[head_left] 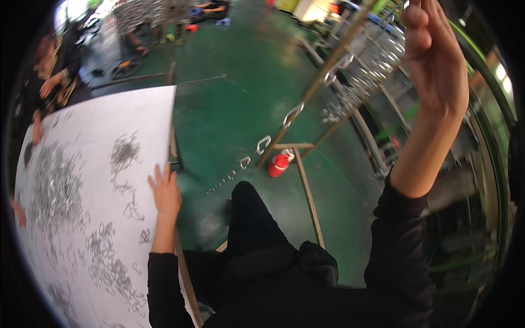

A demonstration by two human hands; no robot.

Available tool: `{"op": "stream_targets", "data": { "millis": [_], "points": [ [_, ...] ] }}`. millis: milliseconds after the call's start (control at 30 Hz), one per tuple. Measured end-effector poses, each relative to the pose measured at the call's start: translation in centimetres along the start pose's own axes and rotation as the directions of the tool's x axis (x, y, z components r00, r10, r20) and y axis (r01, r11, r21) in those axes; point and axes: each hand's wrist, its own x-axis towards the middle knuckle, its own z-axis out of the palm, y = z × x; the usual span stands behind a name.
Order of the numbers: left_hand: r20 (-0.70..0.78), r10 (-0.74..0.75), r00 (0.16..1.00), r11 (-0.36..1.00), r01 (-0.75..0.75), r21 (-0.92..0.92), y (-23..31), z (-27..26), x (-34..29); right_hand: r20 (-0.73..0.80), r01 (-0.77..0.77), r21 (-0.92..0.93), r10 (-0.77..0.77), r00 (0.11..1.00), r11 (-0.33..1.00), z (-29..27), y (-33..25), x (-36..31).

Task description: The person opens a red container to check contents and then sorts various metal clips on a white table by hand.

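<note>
My left hand point(165, 191) rests with fingers spread on the near right edge of a white-topped table point(156, 109). Small wire-like metal pieces point(57, 186) lie loose in heaps across that top; a smaller pile point(124, 153) is closest to my fingers. Raised high at the upper right, my right hand point(437, 65) has its fingers curled, and its top is cut off by the picture's edge. A string of carabiner-like metal links point(293, 115) hangs from by its fingertips down toward the floor. The exact grip is partly hidden.
A red canister point(279, 164) stands on the green floor point(229, 82) beside a wooden frame point(309, 202). Rows of shiny metal pieces point(361, 93) hang at the right near machinery. At the table's far left, a person point(52, 82) reaches over it.
</note>
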Motion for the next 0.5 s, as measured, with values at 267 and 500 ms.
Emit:
{"op": "stream_targets", "data": {
  "millis": [267, 500],
  "points": [
    [0.006, 0.063, 0.998, 0.997, -0.063, -0.033, 1.5, -0.3, 0.0, -0.367, -0.165, -0.467, -0.02, 0.93, 0.869, -7.7, -11.9, -1.4],
    [0.002, 0.087, 0.996, 0.994, -0.087, -0.066, 0.8, 0.0, 0.0, -0.458, -0.341, -0.555, 0.063, 0.886, 0.759, -20.4, -17.4, -5.5]
  ]
}}
